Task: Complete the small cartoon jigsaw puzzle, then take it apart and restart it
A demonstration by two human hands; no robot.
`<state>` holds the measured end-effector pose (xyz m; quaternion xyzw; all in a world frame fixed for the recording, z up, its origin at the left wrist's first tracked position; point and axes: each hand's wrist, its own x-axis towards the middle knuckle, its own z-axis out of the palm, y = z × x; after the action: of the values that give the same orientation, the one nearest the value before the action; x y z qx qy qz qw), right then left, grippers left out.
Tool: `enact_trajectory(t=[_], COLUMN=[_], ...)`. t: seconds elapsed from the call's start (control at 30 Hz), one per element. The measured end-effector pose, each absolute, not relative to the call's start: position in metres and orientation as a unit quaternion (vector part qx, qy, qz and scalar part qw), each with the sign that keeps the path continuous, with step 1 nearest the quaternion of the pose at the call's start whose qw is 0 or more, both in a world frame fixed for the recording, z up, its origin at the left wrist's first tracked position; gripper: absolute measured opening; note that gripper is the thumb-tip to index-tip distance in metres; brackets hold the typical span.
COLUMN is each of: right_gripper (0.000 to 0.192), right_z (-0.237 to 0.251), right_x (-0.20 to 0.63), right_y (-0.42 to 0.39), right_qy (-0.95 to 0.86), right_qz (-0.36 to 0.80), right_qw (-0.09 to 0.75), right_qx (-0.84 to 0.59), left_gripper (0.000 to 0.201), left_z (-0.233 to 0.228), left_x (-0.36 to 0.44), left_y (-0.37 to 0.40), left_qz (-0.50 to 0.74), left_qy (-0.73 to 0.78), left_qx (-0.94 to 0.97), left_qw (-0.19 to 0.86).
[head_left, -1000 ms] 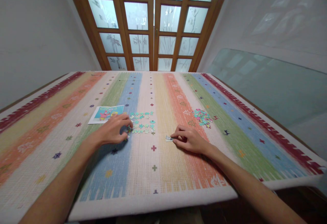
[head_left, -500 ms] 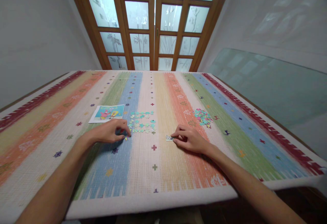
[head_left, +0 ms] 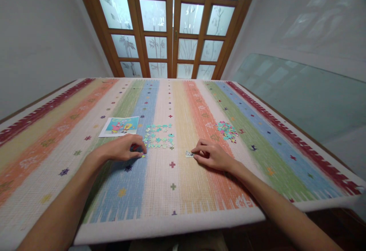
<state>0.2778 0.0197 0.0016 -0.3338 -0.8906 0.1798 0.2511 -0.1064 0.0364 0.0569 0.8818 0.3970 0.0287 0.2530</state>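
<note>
While my right hand (head_left: 212, 155) pinches a pale puzzle cluster (head_left: 188, 154) on the desk (head_left: 157, 186), my left hand (head_left: 125, 147) curls at a yellowish piece (head_left: 143, 156), grip unclear to me.

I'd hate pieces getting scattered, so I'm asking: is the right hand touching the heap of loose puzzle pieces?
Apart: in the head view, tablecloth shows between the right hand and the heap of loose puzzle pieces.
</note>
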Motion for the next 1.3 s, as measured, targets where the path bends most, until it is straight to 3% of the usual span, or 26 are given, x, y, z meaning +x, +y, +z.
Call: enact_trajectory(t=[0.23, 0.43, 0.63, 1.3], right_gripper=[0.017, 0.016, 0.017, 0.018], right_z=[0.003, 0.002, 0.002, 0.003], right_x=[0.278, 0.278, 0.278, 0.278], right_y=[0.019, 0.019, 0.019, 0.020], right_qy=[-0.890, -0.890, -0.890, -0.893], right_qz=[0.187, 0.180, 0.182, 0.180], right_qw=[0.241, 0.246, 0.245, 0.243], right_qx=[-0.340, -0.339, -0.338, -0.333], left_gripper=[0.019, 0.038, 0.026, 0.036], left_z=[0.050, 0.047, 0.057, 0.051], left_x=[-0.092, -0.092, -0.114, -0.108], left_y=[0.032, 0.035, 0.042, 0.041], left_qz=[0.037, 0.070, 0.079, 0.049], left_qy=[0.393, 0.412, 0.442, 0.456], left_qx=[0.881, 0.874, 0.870, 0.865], left_qw=[0.261, 0.248, 0.203, 0.203])
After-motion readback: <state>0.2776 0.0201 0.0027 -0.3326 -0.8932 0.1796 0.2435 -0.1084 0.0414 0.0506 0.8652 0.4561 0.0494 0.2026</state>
